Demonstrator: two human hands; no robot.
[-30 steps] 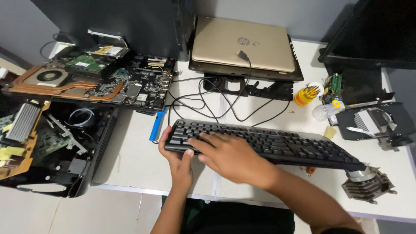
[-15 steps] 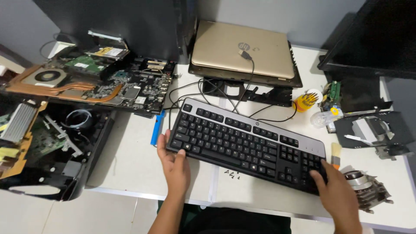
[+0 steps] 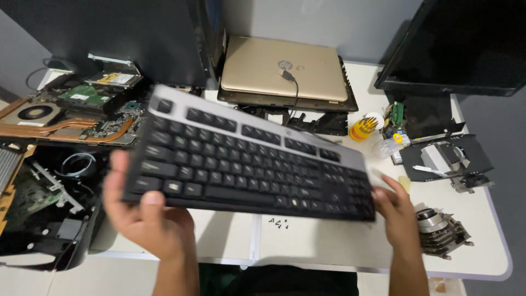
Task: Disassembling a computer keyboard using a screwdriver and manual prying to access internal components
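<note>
A white desk (image 3: 329,246) stands against a grey wall (image 3: 329,22) under dim light.

dark blank monitor screen (image 3: 460,44) stands back right on desk (image 3: 329,241).

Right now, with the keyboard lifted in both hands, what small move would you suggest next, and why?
Probably keep the keyboard level and clear of the desk: the left hand and right hand grip only its ends, and small screws lie loose on the white desk beneath.

The keyboard (image 3: 249,159) looks like matt black plastic with a smooth silver plastic frame. The closed laptop (image 3: 282,68) has a satin gold metallic lid. The desk (image 3: 329,241) is smooth white laminate.
</note>
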